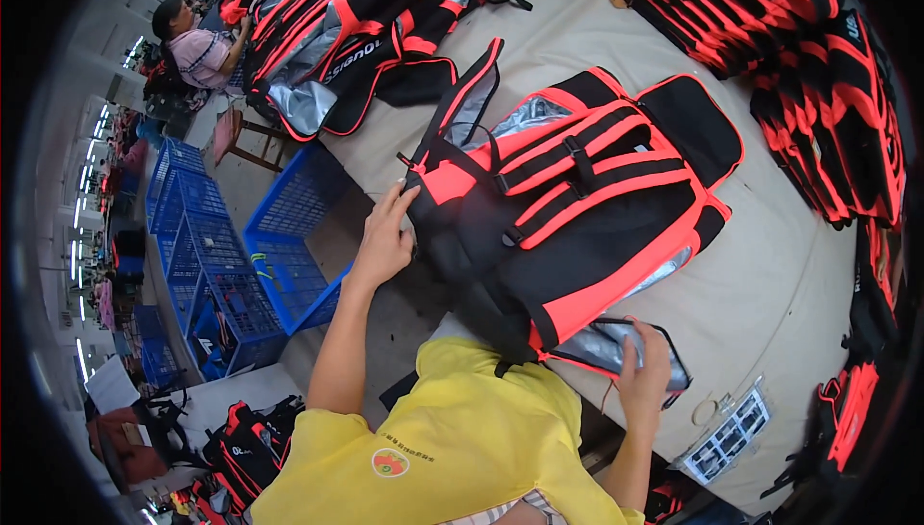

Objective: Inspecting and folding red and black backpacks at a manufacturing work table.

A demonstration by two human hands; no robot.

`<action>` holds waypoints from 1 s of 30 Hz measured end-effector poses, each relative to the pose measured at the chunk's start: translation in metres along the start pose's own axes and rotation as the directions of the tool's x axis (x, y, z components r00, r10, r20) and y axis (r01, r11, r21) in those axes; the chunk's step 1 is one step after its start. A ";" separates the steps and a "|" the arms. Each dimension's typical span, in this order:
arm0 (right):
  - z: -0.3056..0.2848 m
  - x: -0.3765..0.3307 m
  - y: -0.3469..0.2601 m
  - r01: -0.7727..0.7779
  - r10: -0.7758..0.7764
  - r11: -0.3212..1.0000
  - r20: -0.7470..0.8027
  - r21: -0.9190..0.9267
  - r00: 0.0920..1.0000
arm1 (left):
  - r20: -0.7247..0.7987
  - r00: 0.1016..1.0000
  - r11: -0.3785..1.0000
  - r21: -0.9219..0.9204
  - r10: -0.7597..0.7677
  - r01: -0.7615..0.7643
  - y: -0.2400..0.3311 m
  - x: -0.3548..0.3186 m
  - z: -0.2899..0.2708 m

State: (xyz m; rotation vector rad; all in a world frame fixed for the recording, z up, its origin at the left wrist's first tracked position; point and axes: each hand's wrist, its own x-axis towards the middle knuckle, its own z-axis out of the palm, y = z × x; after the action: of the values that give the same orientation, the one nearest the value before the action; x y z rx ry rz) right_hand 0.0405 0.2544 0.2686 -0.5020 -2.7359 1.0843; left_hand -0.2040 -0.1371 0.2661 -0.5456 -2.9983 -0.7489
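Observation:
A black backpack (pixel 597 227) with bright coral-red trim lies on the table in front of me, its straps and buckles facing up. Silver lining shows inside its opened flaps. My left hand (pixel 387 236) rests against the bag's left edge, fingers stretched out and fingertips touching the coral corner. Near the bag's lower right, my right hand (pixel 645 371) has its fingers closed on the edge of a silver-lined flap (pixel 597 344). The fingertips under that flap are partly hidden.
The cloth-covered table (pixel 780 284) carries stacked backpacks (pixel 712 5) at the right and a heap of them (pixel 356 44) at the far left. Blue plastic crates (pixel 298 246) stand on the floor to the left. A person (pixel 197 49) sits beyond. A clear-pocketed card (pixel 727 434) lies at the near right.

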 end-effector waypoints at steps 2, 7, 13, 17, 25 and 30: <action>0.011 0.009 -0.061 0.167 -0.167 0.986 0.003 0.004 0.986 | 0.059 0.996 0.996 0.054 0.068 -0.071 -0.007 0.010 0.000; 0.107 0.024 -0.104 0.331 -0.247 0.904 0.301 -0.272 0.921 | 0.112 0.961 0.967 0.015 0.253 -0.256 -0.035 0.017 0.011; 0.134 0.003 -0.039 0.085 0.065 0.891 0.311 -0.445 0.948 | 0.078 0.953 0.929 -0.257 0.293 -0.265 -0.070 -0.010 0.035; 0.127 -0.001 -0.058 -0.085 0.259 0.846 0.266 -0.526 0.929 | 0.045 0.977 0.874 -0.457 0.208 -0.165 -0.098 -0.014 0.049; 0.148 -0.029 -0.099 -0.232 0.294 0.747 -0.004 -0.623 0.956 | -0.030 0.898 0.875 -0.215 0.439 -0.434 -0.131 0.016 0.050; 0.155 -0.045 -0.145 -0.176 0.287 0.718 0.055 -0.673 0.956 | -0.032 0.763 0.758 -0.100 0.645 -0.645 -0.127 0.034 0.053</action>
State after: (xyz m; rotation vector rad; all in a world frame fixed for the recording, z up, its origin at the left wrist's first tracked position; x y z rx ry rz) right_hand 0.0056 0.0404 0.2545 -0.9052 -3.2232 0.1138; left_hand -0.2742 -0.2064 0.1642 -1.4792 -2.4737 -0.8198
